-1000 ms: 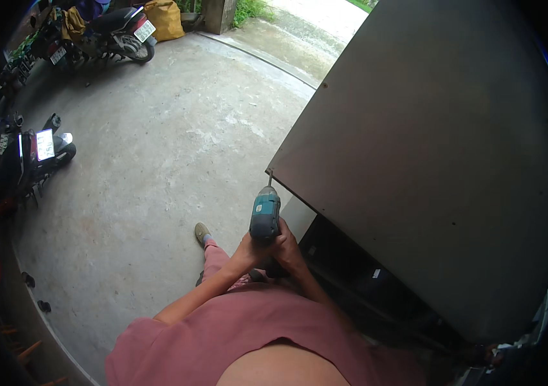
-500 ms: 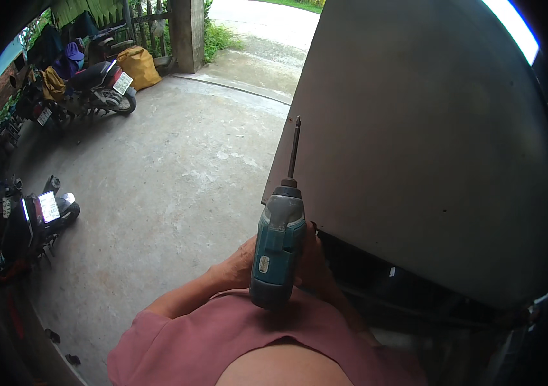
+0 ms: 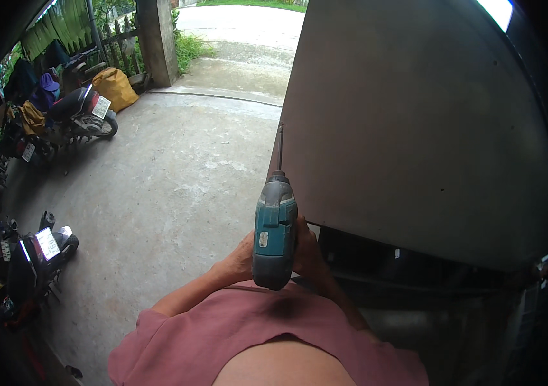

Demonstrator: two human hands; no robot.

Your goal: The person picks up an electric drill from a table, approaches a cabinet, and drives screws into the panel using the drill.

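A teal and black cordless impact driver [image 3: 275, 228] is in front of my chest, its long bit [image 3: 280, 149] pointing away from me. The bit's tip overlaps the left edge of a large dark flat panel [image 3: 409, 128]; whether it touches a screw there I cannot tell. My left hand [image 3: 243, 253] is closed at the driver's left side, its fingers hidden behind the tool's body. On the other side my right hand [image 3: 306, 248] is closed around the driver, its grip mostly covered too.
Parked motorbikes [image 3: 84, 106] stand along the left wall, another motorbike [image 3: 39, 257] nearer. A yellow sack [image 3: 114, 89] leans by a concrete pillar [image 3: 158, 45]. Concrete floor [image 3: 158, 193] spreads out to the left. Under the panel's near edge is a dark recess [image 3: 364, 251].
The driver has shifted slightly left and up in the view, and its bit tip has come to the panel's left edge. Both hands stay on the tool. The whole view has turned a little.
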